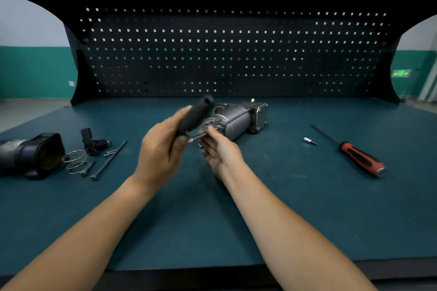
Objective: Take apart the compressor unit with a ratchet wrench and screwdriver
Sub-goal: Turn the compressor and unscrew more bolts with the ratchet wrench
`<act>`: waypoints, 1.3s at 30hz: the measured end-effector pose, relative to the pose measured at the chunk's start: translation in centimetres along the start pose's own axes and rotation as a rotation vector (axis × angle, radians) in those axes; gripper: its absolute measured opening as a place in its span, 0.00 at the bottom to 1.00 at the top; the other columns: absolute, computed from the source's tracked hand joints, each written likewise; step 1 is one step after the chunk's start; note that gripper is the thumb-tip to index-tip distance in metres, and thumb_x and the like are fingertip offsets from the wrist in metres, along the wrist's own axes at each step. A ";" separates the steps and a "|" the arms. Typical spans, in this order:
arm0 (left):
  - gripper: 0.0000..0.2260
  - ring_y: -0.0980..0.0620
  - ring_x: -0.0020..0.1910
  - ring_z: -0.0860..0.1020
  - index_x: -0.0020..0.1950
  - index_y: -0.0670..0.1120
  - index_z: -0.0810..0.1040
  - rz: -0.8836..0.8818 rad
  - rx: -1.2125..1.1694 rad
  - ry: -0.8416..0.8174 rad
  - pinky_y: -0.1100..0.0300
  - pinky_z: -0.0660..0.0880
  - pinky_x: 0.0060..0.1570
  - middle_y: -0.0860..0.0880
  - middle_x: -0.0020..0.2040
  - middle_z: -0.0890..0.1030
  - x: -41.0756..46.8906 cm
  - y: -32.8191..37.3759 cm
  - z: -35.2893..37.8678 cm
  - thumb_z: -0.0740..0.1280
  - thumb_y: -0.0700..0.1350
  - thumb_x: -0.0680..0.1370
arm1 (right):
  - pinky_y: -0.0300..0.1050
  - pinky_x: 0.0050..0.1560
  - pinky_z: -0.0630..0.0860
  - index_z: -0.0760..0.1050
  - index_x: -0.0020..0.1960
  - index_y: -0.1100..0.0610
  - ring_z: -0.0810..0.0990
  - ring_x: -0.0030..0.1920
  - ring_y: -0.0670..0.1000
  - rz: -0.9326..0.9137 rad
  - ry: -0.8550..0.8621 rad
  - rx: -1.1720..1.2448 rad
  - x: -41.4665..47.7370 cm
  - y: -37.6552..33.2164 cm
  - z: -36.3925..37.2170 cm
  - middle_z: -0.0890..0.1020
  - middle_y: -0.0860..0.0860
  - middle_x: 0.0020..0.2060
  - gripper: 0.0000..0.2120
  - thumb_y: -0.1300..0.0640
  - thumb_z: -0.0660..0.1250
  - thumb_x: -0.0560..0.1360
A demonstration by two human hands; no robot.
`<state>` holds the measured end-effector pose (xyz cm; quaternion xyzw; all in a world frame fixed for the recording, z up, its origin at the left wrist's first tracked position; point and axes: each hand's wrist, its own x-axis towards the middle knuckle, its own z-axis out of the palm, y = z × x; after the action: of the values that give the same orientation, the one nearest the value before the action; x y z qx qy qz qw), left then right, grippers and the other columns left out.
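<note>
A grey metal compressor unit lies on its side at the middle of the green bench mat. My left hand grips the black handle of a ratchet wrench, which points up and to the right and is blurred. The wrench's thin metal shaft runs to the unit's near end plate. My right hand is at that end plate, its fingertips pinching the wrench's head where it meets the plate. A red and black screwdriver lies to the right, apart from both hands.
At the left lie a black housing, a wire spring, a black fitting and long bolts. A small socket bit lies near the screwdriver. A black pegboard backs the bench.
</note>
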<state>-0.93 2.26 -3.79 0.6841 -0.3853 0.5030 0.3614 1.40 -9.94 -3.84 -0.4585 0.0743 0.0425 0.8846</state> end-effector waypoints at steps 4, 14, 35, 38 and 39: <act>0.21 0.64 0.33 0.75 0.66 0.44 0.67 -0.199 -0.102 0.154 0.71 0.71 0.38 0.58 0.34 0.77 0.0 0.4 0.6 0.51 0.57 0.81 | 0.35 0.34 0.69 0.74 0.46 0.53 0.78 0.36 0.43 0.011 -0.042 0.038 -0.1 0.1 -0.2 0.82 0.43 0.29 0.04 0.55 0.62 0.78; 0.12 0.56 0.18 0.63 0.42 0.47 0.65 -1.361 -0.871 0.765 0.71 0.63 0.20 0.51 0.25 0.62 0.6 -0.1 0.8 0.51 0.50 0.81 | 0.34 0.34 0.72 0.73 0.44 0.55 0.78 0.37 0.44 0.002 -0.046 0.080 -0.1 0.2 0.0 0.82 0.44 0.26 0.07 0.60 0.59 0.79; 0.19 0.58 0.16 0.58 0.33 0.48 0.57 -1.380 -0.905 0.744 0.70 0.57 0.17 0.55 0.18 0.58 1.1 0.0 0.5 0.56 0.53 0.81 | 0.34 0.32 0.75 0.73 0.47 0.57 0.79 0.38 0.46 0.053 -0.087 0.182 -0.4 0.0 0.1 0.83 0.47 0.28 0.08 0.61 0.56 0.80; 0.18 0.57 0.16 0.60 0.34 0.48 0.57 -1.204 -0.678 0.600 0.69 0.57 0.18 0.55 0.18 0.60 0.9 0.4 0.7 0.54 0.52 0.81 | 0.32 0.28 0.75 0.73 0.43 0.59 0.79 0.35 0.46 0.039 -0.065 0.186 -0.5 0.0 0.0 0.82 0.47 0.26 0.09 0.62 0.57 0.80; 0.18 0.57 0.16 0.61 0.34 0.48 0.57 -1.085 -0.577 0.530 0.69 0.58 0.19 0.56 0.17 0.61 0.9 0.6 0.9 0.54 0.52 0.82 | 0.32 0.28 0.75 0.73 0.43 0.58 0.78 0.35 0.46 0.034 -0.060 0.184 -0.5 0.0 0.0 0.82 0.47 0.25 0.09 0.62 0.57 0.80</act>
<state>-0.93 1.00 -3.03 0.5102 -0.0039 0.2775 0.8140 0.94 -9.96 -3.75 -0.3723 0.0594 0.0643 0.9240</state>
